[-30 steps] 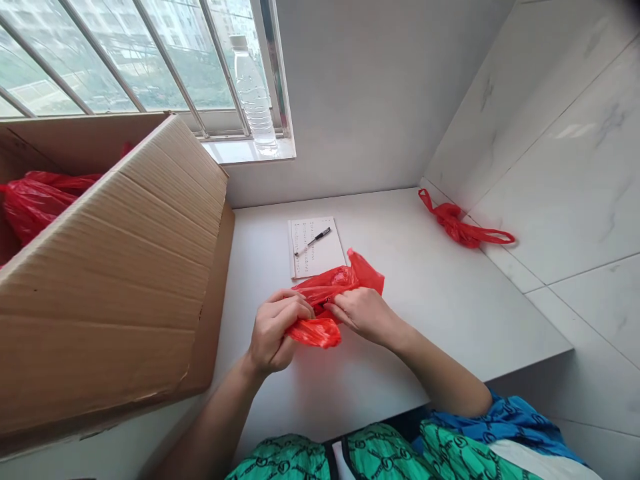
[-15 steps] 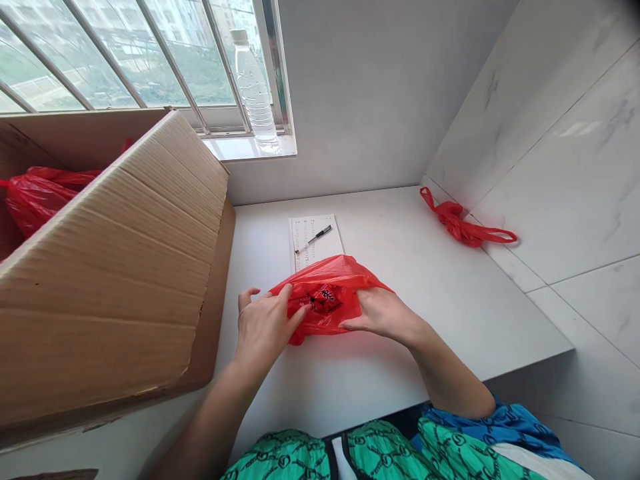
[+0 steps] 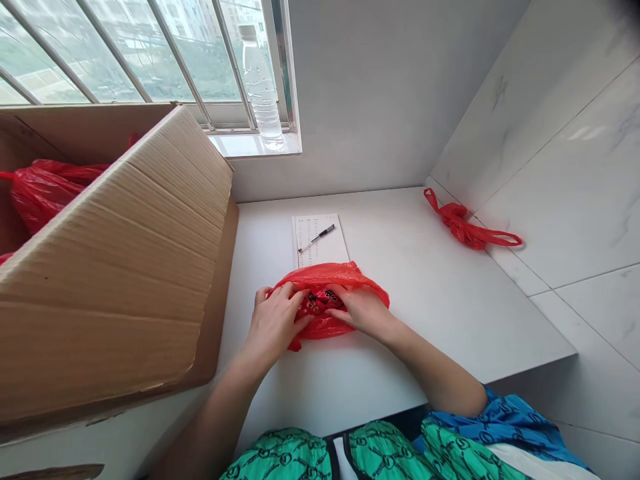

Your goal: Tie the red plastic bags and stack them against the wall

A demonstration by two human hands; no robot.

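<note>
the left hand [image 3: 275, 325] and the right hand [image 3: 363, 312] are both on a red plastic bag [image 3: 325, 275], one from each side. the fingers [image 3: 283, 298] of both hands are curled and clamped on the bag, and the fingertips of the two hands come close together at its middle. a dark printed thing [image 3: 318, 303] shows there between the hands, but i cannot tell what it is. the bag lies on the white bench [image 3: 430, 320], just below a sheet of paper [image 3: 320, 241] with a black pen [image 3: 317, 237] on it. to the left stands a cardboard box [image 3: 105, 267] with another red bag [image 3: 47, 193] in it. a crumpled red bag [image 3: 465, 228] lies in the far right corner of the bench, against the tiled wall [image 3: 565, 167]. a plastic water bottle [image 3: 261, 87] stands on the window sill [image 3: 250, 144].
</note>
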